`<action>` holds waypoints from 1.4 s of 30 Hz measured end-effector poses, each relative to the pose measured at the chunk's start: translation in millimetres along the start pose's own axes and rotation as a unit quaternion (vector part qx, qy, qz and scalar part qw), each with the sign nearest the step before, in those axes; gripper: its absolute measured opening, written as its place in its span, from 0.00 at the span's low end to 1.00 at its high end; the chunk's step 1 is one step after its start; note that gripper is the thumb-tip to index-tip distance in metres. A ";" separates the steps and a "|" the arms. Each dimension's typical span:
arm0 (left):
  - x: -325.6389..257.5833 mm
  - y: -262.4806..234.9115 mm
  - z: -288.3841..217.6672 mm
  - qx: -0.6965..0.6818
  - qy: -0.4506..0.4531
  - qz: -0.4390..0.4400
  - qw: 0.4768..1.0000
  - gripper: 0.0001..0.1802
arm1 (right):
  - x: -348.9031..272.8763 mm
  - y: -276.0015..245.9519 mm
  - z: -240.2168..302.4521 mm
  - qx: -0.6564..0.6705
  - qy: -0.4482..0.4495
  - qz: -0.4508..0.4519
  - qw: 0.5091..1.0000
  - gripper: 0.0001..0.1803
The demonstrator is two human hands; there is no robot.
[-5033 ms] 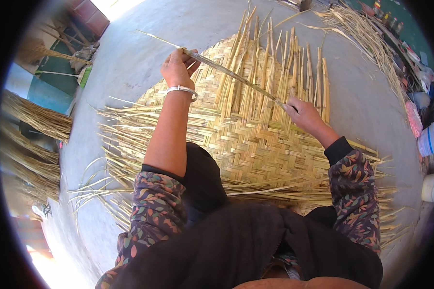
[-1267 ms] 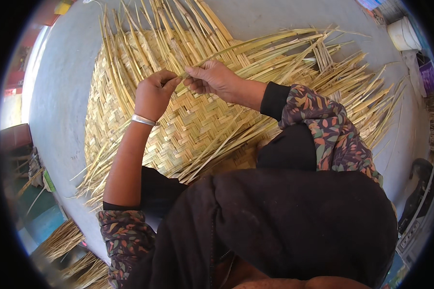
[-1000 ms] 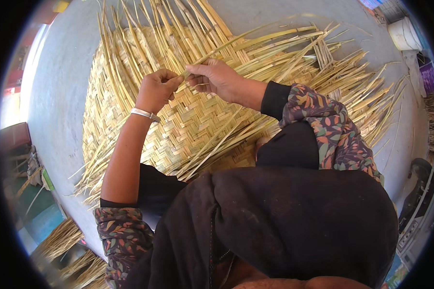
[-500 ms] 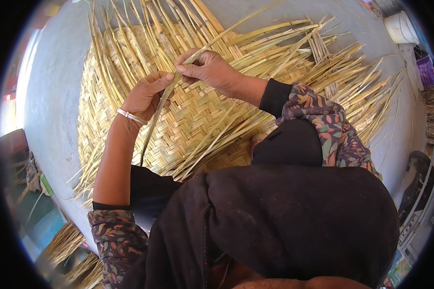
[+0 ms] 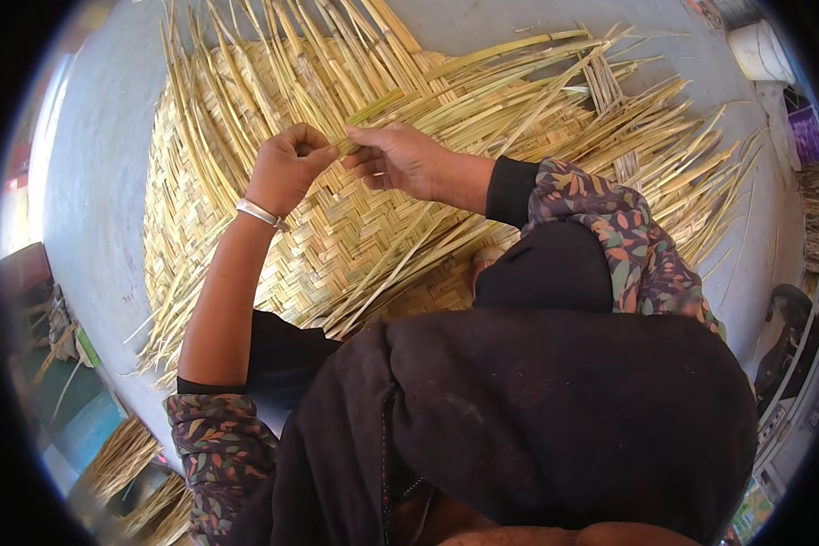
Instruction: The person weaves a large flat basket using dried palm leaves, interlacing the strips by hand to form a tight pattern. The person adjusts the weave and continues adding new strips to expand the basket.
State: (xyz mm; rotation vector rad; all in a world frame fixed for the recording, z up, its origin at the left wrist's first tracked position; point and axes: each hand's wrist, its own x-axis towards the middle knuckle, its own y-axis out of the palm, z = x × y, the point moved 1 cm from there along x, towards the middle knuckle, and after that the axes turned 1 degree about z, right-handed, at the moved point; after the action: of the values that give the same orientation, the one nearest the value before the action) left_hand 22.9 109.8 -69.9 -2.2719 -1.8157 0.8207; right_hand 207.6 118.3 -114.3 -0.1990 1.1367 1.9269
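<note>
A half-woven mat of pale yellow reed strips lies in front of me, its weave in a zigzag pattern. Over its middle, my left hand is closed in a pinch on a greenish reed strip. My right hand meets it from the right, thumb and curled fingers at the same strip, the other fingers loosely bent. Most of this strip is hidden by the fingers or blends with the reeds behind. Long unwoven reed ends fan out from the mat's far and right sides.
The mat rests on a grey floor. Bundles of dry reeds are at the lower left. A white bucket and a purple object stand at the far right, with a dark appliance-like thing below them.
The strip, earlier stretched diagonally through both hands towards my lap, no longer hangs below them. My left hand has turned, knuckles up; my right hand has shifted slightly nearer me.
</note>
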 end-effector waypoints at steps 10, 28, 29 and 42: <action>-1.9 0.3 2.8 0.086 -0.005 0.017 0.996 0.11 | -2.6 -36.6 1.4 0.072 -0.037 -0.004 0.997 0.09; -4.9 26.1 -4.5 -0.185 -0.132 0.104 0.968 0.09 | -20.3 -31.3 -3.3 -0.028 -0.136 0.018 0.990 0.07; -2.3 28.4 -0.6 -0.136 -0.101 0.085 0.982 0.08 | -17.8 -32.6 -5.2 -0.009 -0.121 0.017 0.992 0.07; -0.4 29.4 -4.3 -0.146 -0.153 0.110 0.971 0.08 | -9.8 -35.9 -15.2 0.010 -0.119 -0.020 0.993 0.09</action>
State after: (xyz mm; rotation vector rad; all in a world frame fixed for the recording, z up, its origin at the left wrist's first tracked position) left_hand 50.4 102.5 -78.3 -2.7014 -1.9435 1.0518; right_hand 236.1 108.1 -140.7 0.0200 0.9852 1.8461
